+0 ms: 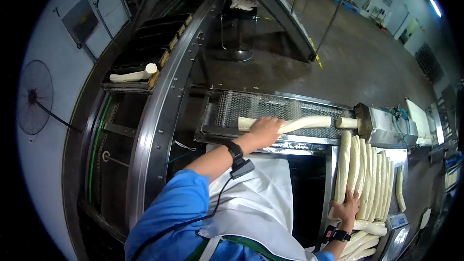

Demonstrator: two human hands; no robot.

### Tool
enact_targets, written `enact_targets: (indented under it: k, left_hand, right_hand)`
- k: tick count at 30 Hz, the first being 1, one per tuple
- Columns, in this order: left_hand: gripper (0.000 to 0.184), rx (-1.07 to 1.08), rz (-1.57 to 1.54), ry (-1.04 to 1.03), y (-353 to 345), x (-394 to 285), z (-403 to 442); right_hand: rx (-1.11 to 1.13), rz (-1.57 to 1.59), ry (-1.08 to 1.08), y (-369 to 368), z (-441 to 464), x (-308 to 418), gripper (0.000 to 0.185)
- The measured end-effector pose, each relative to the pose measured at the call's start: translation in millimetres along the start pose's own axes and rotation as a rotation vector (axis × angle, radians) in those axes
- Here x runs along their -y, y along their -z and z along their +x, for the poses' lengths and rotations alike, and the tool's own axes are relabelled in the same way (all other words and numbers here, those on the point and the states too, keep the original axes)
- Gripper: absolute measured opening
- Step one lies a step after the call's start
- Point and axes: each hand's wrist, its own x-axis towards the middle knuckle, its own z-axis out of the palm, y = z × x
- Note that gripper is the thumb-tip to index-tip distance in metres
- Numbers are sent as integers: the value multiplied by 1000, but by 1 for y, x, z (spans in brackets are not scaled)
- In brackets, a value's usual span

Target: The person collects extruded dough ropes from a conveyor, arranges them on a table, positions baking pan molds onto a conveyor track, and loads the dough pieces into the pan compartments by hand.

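My left hand (267,132) is closed over a long, pale dough roll (309,123) lying on a metal mesh conveyor (290,106); the roll's ends show on both sides of the hand. A shorter piece of dough (346,123) sticks out of the metal housing at the conveyor's right end. My right hand (347,206) grips the near end of the leftmost dough roll (344,164) in a row of several on a steel table, its thumb on one side and its fingers on the other. More rolls (360,246) lie crosswise below that hand.
One dough roll (133,75) rests on a dark tray on the line at left, beside a steel rail (166,101). A digital scale (398,222) stands at the right table edge, near a thin dough strip (400,188). Behind the conveyor is a stool (239,29).
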Motion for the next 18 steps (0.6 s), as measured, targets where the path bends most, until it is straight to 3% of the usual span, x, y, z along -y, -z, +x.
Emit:
enact_targets:
  k: [2, 5, 8, 10, 12, 14, 18]
  left_hand:
    - [38, 52, -11, 45, 28, 1, -15]
    - [31, 53, 37, 100, 38, 14, -36]
    - [26, 61, -97, 317, 54, 20, -60]
    - [28, -35, -1233, 519, 60, 44, -70]
    - [28, -278, -1536, 515, 103, 44, -85]
    - [29, -598, -1565, 322, 151, 30, -97]
    - [30, -1167, -1158, 27, 220, 3, -121]
  right_hand:
    - [96, 91, -25, 9, 3, 4, 83]
    - [66, 19, -3, -2, 16, -4, 79]
    - [89, -6, 6, -11, 23, -8, 76]
    - [80, -32, 13, -18, 25, -15, 74]
    - [127, -47, 1, -23, 27, -17, 73]
    - [73, -9, -64, -21, 22, -8, 60]
    - [-3, -39, -89, -27, 21, -5, 61]
